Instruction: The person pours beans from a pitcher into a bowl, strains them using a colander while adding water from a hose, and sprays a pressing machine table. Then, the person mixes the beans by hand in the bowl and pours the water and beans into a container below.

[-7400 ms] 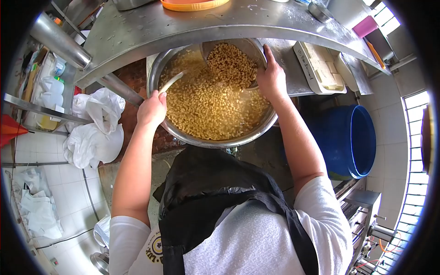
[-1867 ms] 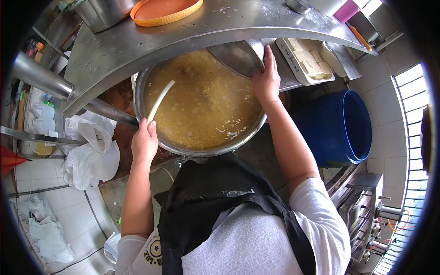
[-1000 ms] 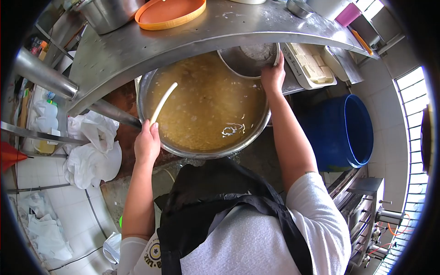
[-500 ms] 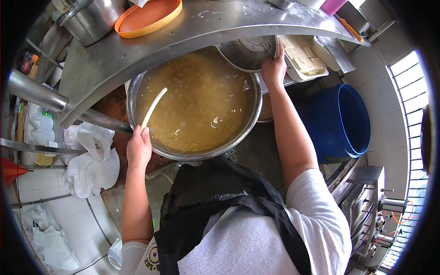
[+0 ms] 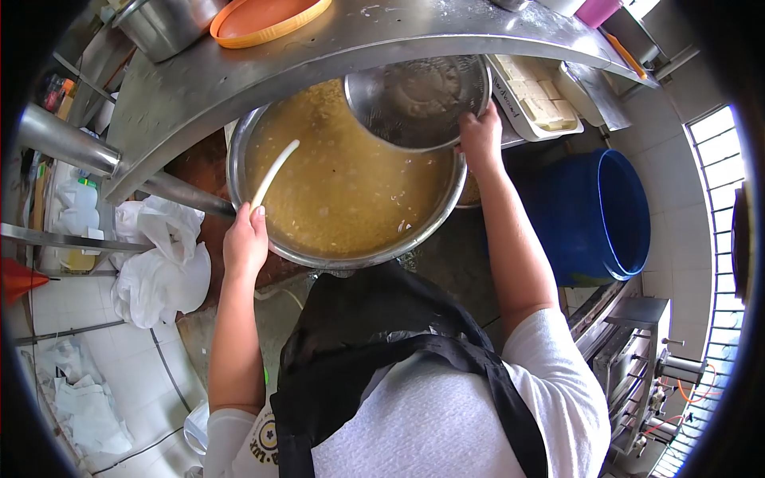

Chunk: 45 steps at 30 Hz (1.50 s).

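A large round metal basin [image 5: 457, 193] holds cloudy yellow-brown water with pale grains or beans at the bottom. My left hand [image 5: 245, 243], closed at the basin's left rim, grips a white hose [image 5: 276, 171] whose curved end reaches over the water. On the far right side, my right hand [image 5: 480, 137] has its fingers around the edge of a metal strainer bowl [image 5: 422, 95]. The bowl is tilted above the water, its dotted inner surface facing me. Whether its lower edge touches the water I cannot tell.
A curved steel counter [image 5: 358, 56] overhangs the basin's far side, with an orange round lid [image 5: 271, 20] on it. White trays of pale blocks [image 5: 530, 92] stand at the back right, near a blue barrel [image 5: 570, 215]. White plastic bags [image 5: 163, 279] lie left.
The strainer bowl in my right hand has moved left and nearer over the basin, and more of its inside shows. My left hand still holds the hose in about the same place.
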### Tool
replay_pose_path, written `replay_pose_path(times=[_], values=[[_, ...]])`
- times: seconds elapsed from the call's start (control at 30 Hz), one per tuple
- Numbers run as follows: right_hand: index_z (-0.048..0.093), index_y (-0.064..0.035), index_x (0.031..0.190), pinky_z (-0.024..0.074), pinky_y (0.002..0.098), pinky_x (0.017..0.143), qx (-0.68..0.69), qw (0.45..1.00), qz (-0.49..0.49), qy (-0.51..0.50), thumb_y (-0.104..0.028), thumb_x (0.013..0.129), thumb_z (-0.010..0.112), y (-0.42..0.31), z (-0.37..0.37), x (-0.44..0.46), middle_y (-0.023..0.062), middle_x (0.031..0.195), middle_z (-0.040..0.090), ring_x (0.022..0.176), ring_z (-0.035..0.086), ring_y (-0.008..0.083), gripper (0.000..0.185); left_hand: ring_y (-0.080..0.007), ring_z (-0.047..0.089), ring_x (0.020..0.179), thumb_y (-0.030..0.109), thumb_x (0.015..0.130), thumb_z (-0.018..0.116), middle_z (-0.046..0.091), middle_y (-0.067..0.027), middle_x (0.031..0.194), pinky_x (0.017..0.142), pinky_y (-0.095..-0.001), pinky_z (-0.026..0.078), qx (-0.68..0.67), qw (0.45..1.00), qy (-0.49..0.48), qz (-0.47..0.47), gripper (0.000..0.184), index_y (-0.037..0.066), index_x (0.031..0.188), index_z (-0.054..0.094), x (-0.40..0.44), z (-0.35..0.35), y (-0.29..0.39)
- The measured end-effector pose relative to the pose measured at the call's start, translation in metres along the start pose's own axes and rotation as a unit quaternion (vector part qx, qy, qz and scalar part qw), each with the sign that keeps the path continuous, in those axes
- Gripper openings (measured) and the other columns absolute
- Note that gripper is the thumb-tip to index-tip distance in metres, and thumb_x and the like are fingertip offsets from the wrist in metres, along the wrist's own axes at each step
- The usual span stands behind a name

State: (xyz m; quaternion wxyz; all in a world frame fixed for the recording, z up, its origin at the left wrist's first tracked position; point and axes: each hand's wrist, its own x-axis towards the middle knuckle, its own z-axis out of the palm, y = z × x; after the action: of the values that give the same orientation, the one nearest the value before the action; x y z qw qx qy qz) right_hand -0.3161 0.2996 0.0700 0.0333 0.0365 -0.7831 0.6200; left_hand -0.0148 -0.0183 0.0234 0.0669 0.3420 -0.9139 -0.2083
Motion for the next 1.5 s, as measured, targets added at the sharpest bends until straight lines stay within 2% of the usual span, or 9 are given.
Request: replay_pose_path(times=[0.03, 0.17, 0.43, 0.77, 0.9, 1.1, 1.33, 1.4, 1.5], values=[[0.061, -0.0039, 0.122, 0.0508, 0.0291, 0.041, -0.008, 1.000, 0.019, -0.020, -0.007, 0.092, 0.056, -0.007, 0.004, -0.012, 0.0094, 0.088, 0.066, 0.061, 0.064, 0.0170, 0.031, -0.0481, 0.069, 0.107, 0.041, 0.110, 0.047, 0.072, -0.0296, 0.113, 0.092, -0.0548, 0.055, 0.001, 1.000, 0.001, -0.002, 0.052, 0.000, 0.141, 0.057, 0.001, 0.001, -0.001], [0.052, -0.0119, 0.151, 0.0524, 0.0483, 0.101, -0.160, 0.980, -0.113, -0.017, -0.008, 0.090, 0.055, 0.008, 0.028, -0.030, 0.0295, 0.122, 0.071, 0.112, 0.069, 0.0457, 0.061, -0.0479, 0.069, 0.106, 0.041, 0.110, 0.048, 0.072, -0.0289, 0.113, 0.092, -0.0549, 0.055, -0.006, 1.000, -0.004, -0.005, 0.051, 0.002, 0.140, 0.058, 0.000, 0.000, 0.000], [0.043, -0.0204, 0.159, 0.0547, 0.0492, 0.098, -0.190, 0.953, -0.231, -0.046, -0.005, 0.089, 0.056, 0.010, 0.035, -0.048, 0.0297, 0.122, 0.070, 0.112, 0.070, 0.0449, 0.073, -0.0473, 0.070, 0.105, 0.042, 0.109, 0.049, 0.073, -0.0277, 0.112, 0.090, -0.0548, 0.056, -0.002, 1.000, 0.008, -0.005, 0.050, 0.003, 0.139, 0.059, 0.002, 0.005, -0.008], [0.047, -0.0097, 0.155, 0.0518, 0.0431, 0.104, -0.163, 0.977, -0.048, -0.125, -0.009, 0.088, 0.059, 0.032, 0.043, -0.073, 0.0254, 0.123, 0.073, 0.111, 0.073, 0.0369, 0.068, -0.0475, 0.070, 0.105, 0.042, 0.109, 0.049, 0.073, -0.0283, 0.111, 0.090, -0.0551, 0.056, -0.006, 1.000, 0.004, 0.002, 0.049, 0.005, 0.140, 0.059, 0.003, 0.006, -0.011], [0.062, -0.0077, 0.126, 0.0456, 0.0290, 0.038, 0.056, 0.977, 0.167, -0.123, -0.004, 0.090, 0.061, 0.015, 0.021, -0.071, 0.0087, 0.087, 0.066, 0.062, 0.064, 0.0157, 0.036, -0.0489, 0.069, 0.103, 0.041, 0.109, 0.049, 0.073, -0.0294, 0.109, 0.088, -0.0564, 0.056, -0.011, 1.000, -0.008, -0.004, 0.049, 0.005, 0.140, 0.059, 0.000, 0.001, -0.005], [0.062, -0.0078, 0.118, 0.0393, 0.0304, 0.035, 0.121, 0.967, 0.223, -0.036, -0.002, 0.087, 0.063, 0.001, -0.078, -0.066, 0.0084, 0.085, 0.067, 0.056, 0.062, 0.0172, 0.031, -0.0498, 0.069, 0.104, 0.041, 0.110, 0.049, 0.072, -0.0307, 0.108, 0.087, -0.0571, 0.055, -0.013, 1.000, 0.014, 0.007, 0.048, 0.004, 0.139, 0.059, -0.001, 0.003, -0.004], [0.064, -0.0036, 0.133, 0.0371, 0.0232, 0.041, 0.028, 0.993, 0.095, 0.057, -0.012, 0.092, 0.066, 0.053, -0.256, -0.119, 0.0022, 0.084, 0.066, 0.054, 0.056, 0.0096, 0.042, -0.0503, 0.069, 0.105, 0.042, 0.111, 0.047, 0.073, -0.0303, 0.110, 0.089, -0.0568, 0.055, -0.014, 1.000, -0.007, -0.010, 0.049, 0.004, 0.141, 0.057, 0.003, 0.006, -0.007], [0.058, -0.0058, 0.147, 0.0583, 0.0325, 0.077, -0.202, 0.970, -0.031, 0.134, -0.004, 0.098, 0.057, 0.077, -0.300, -0.138, 0.0134, 0.124, 0.073, 0.093, 0.073, 0.0240, 0.049, -0.0505, 0.069, 0.105, 0.041, 0.111, 0.047, 0.073, -0.0303, 0.110, 0.089, -0.0569, 0.055, -0.018, 1.000, -0.010, -0.011, 0.049, 0.004, 0.141, 0.057, 0.003, 0.005, -0.006], [0.050, -0.0197, 0.156, 0.0575, 0.0403, 0.097, -0.518, 0.831, -0.142, 0.145, 0.006, 0.092, 0.052, 0.039, -0.296, -0.157, 0.0121, 0.153, 0.059, 0.123, 0.069, 0.0316, 0.069, -0.0507, 0.068, 0.105, 0.041, 0.111, 0.047, 0.073, -0.0303, 0.110, 0.090, -0.0569, 0.054, -0.014, 1.000, -0.012, -0.006, 0.049, 0.004, 0.140, 0.056, 0.004, 0.005, -0.007]])
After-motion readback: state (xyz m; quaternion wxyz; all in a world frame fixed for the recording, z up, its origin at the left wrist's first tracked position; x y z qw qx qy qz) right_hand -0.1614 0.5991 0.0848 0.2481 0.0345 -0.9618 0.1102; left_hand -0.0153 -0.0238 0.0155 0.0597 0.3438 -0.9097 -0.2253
